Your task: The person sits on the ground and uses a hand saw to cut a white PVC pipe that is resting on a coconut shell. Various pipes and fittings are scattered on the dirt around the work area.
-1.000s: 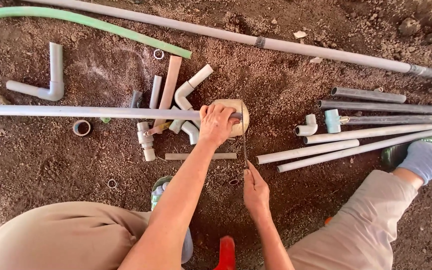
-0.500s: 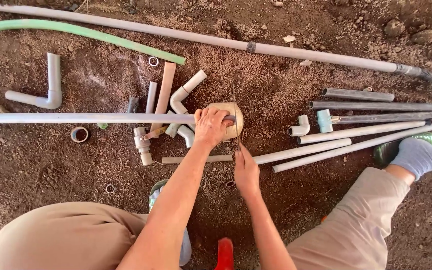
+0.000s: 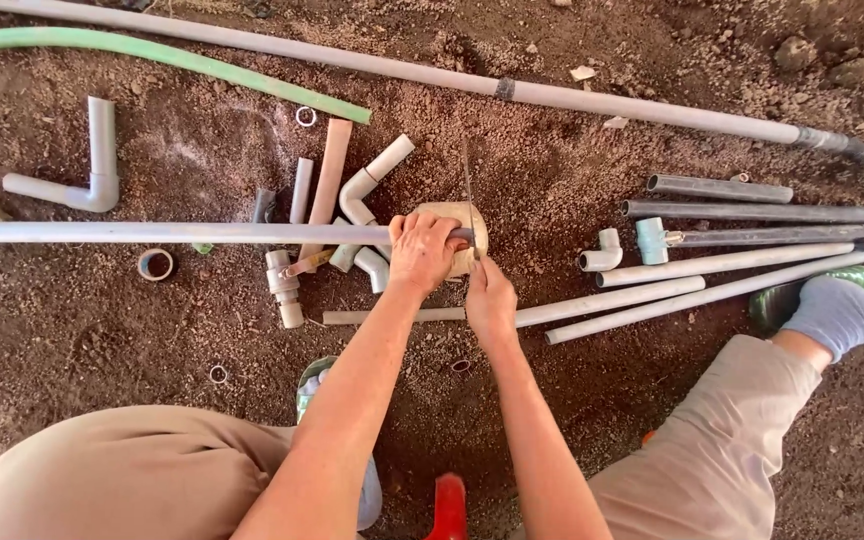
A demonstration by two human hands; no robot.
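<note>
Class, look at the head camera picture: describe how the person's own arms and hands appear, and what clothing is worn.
Both arms are bare to above the elbow, with no sleeves in view. The left hand and right hand wear no gloves, rings or watch. Tan trousers cover the legs, and a grey-blue sock covers one foot.

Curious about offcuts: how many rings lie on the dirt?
4 rings: by the green hose, below the long grey pipe, near the left knee, beside the right forearm. Others may hide.
</note>
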